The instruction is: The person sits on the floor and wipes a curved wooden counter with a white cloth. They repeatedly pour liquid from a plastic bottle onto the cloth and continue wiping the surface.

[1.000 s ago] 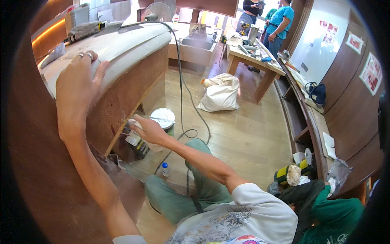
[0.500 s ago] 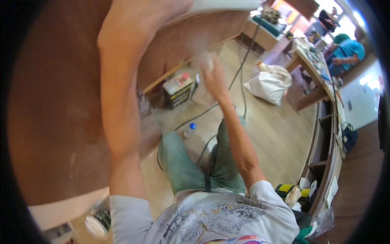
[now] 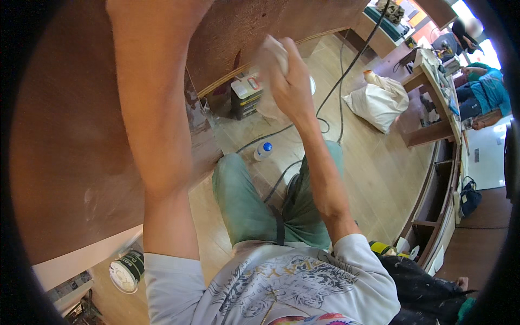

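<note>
My left arm reaches up along the brown wooden panel (image 3: 70,135). Only the wrist end of my left hand (image 3: 157,8) shows at the top edge; its fingers are cut off. My right hand (image 3: 292,89) is closed round a white wad (image 3: 277,57), smeared by motion, that looks like cloth. It is raised in front of another brown panel face (image 3: 281,19); whether the wad touches it I cannot tell. Below stand a dark rectangular can (image 3: 244,103) with a pale top and, nearer my knees, a clear bottle (image 3: 263,152) with a blue cap.
Black cable (image 3: 325,97) runs across the tiled floor. A white sack (image 3: 379,105) lies before a cluttered workbench (image 3: 433,132), with people (image 3: 490,89) beyond. An opened tub (image 3: 124,273) stands lower left; paint-specked dark clothing (image 3: 428,287) shows lower right.
The view has shifted, and my left hand has slid farther past the top edge. My right hand has risen slightly with the white wad. Dark clothing has come into view at lower right.
</note>
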The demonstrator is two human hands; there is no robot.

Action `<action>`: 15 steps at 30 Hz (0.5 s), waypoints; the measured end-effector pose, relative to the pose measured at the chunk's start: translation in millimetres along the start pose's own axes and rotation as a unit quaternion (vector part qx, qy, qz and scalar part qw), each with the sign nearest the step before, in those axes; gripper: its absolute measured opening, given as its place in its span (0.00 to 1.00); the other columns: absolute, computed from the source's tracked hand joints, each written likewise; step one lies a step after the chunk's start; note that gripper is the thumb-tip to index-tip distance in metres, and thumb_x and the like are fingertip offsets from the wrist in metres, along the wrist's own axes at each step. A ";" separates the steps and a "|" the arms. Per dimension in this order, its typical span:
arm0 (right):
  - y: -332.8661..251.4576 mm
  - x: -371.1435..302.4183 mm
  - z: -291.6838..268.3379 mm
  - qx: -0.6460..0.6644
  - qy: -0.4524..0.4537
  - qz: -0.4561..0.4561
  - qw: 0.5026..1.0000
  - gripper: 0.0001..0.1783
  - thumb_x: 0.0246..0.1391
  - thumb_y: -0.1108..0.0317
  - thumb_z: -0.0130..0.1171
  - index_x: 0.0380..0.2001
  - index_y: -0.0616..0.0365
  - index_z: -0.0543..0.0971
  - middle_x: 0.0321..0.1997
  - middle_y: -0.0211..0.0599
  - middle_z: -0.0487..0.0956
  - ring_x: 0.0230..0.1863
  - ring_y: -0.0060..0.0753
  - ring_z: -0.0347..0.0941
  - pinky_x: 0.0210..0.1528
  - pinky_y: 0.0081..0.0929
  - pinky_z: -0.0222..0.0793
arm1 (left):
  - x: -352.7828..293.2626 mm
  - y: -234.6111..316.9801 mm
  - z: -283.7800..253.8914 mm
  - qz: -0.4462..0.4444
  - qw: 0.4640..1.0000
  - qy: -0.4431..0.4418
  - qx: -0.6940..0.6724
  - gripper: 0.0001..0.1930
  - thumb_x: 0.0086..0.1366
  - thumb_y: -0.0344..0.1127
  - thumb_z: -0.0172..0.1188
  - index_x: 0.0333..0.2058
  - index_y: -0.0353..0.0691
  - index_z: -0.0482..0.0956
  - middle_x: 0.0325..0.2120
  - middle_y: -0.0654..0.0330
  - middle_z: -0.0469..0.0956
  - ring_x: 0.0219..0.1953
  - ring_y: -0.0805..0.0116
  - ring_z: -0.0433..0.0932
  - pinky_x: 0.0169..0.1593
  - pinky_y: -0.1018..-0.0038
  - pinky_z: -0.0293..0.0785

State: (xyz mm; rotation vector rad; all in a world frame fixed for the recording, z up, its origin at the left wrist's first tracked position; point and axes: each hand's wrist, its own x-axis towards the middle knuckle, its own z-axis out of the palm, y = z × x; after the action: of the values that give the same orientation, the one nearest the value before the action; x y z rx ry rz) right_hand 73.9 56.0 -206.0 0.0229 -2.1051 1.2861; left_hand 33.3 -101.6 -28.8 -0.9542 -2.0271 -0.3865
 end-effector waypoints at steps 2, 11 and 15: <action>29.8 -0.5 0.4 -0.076 0.015 -0.026 0.997 0.14 0.64 0.58 0.57 0.38 0.58 0.69 0.31 0.57 0.79 0.37 0.65 0.76 0.34 0.49 0.68 | -8.0 6.9 10.7 0.005 1.000 0.010 -0.023 0.18 0.65 0.46 0.58 0.36 0.33 0.82 0.33 0.44 0.82 0.38 0.46 0.82 0.46 0.58 0.76; 23.9 -8.8 -15.4 -0.096 0.026 -0.031 0.995 0.15 0.63 0.57 0.58 0.42 0.57 0.72 0.31 0.59 0.79 0.38 0.66 0.75 0.37 0.51 0.68 | -40.8 13.1 15.8 0.001 1.000 0.002 -0.014 0.18 0.65 0.46 0.58 0.36 0.33 0.82 0.33 0.43 0.82 0.38 0.46 0.82 0.46 0.58 0.77; 50.3 0.7 -29.7 -0.114 -0.021 -0.026 0.993 0.15 0.64 0.57 0.55 0.38 0.58 0.70 0.28 0.58 0.78 0.35 0.65 0.76 0.34 0.48 0.69 | -45.7 20.4 20.6 0.003 0.999 0.005 -0.034 0.18 0.65 0.46 0.58 0.35 0.33 0.82 0.33 0.43 0.82 0.37 0.46 0.82 0.45 0.58 0.77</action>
State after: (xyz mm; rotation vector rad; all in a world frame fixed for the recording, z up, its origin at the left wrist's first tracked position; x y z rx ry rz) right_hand 71.8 105.9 -236.3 0.0066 -2.2597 1.0165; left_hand 53.2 -98.5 -79.0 -0.9977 -2.0126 -0.4583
